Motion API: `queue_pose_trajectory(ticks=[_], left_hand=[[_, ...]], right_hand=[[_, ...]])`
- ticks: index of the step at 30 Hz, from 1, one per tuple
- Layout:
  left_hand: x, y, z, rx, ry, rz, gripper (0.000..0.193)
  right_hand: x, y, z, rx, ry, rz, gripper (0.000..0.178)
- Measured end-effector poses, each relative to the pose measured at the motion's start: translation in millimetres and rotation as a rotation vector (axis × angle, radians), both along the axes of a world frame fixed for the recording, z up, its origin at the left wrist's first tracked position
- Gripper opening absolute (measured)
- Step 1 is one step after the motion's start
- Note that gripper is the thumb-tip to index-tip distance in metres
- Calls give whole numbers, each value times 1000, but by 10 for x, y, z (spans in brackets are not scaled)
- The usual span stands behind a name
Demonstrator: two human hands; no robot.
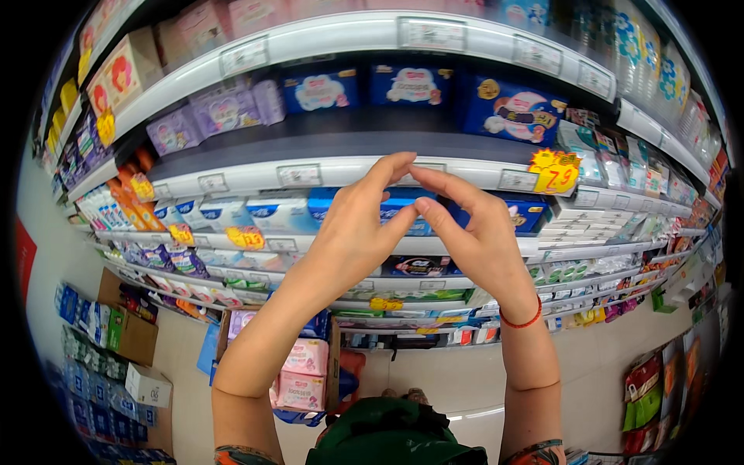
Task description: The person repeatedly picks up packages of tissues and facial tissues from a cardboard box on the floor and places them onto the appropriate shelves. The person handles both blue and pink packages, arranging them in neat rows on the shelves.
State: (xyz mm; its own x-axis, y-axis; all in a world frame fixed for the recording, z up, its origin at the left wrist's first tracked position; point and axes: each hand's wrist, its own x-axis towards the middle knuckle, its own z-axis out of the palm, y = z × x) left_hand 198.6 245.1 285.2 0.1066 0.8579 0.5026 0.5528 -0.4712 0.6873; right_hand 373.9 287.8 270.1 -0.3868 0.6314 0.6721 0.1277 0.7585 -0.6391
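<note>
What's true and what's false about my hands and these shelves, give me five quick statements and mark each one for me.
1. A red bracelet circles the right wrist. True.
2. The left hand grips a bottle. False: no item shows in it, and its fingertips are close to those of the right hand.
3. Pink packs sit in an open carton below the shelves. True.
4. The purple packs stand to the right of the dark-blue packs. False: they stand to the left.
5. A yellow price sign is on the shelf edge, right of both hands. True.
</note>
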Motion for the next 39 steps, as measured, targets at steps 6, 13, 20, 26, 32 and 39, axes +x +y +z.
queue_pose_trajectory(ticks=[6,13,20,26,32,39], left_hand=[[-642,-456,-210,-77,-62,55,49],[-1396,-998,-417,-195,-139,98,46],[-2081,-1462,-813,-250,-215,151,47],[-2416,-1851,-1013,-408,-264,232,45],[-2755,-2215,-1396,-488,-287,261,45],[-3030,-2634,-1845,-582,-352,314,44]], right_hand=[[-659,-287,-190,-91,-35,136,36],[-1402,-616,-463,-221,-56,304,37],[-2083,-984,-694,-309,-133,394,38],[-2504,-1275,-968,-400,-220,436,38],[-2859,-1564,-1360,-460,-260,485,38],[-3185,-1899,-1665,-569,-419,540,37]])
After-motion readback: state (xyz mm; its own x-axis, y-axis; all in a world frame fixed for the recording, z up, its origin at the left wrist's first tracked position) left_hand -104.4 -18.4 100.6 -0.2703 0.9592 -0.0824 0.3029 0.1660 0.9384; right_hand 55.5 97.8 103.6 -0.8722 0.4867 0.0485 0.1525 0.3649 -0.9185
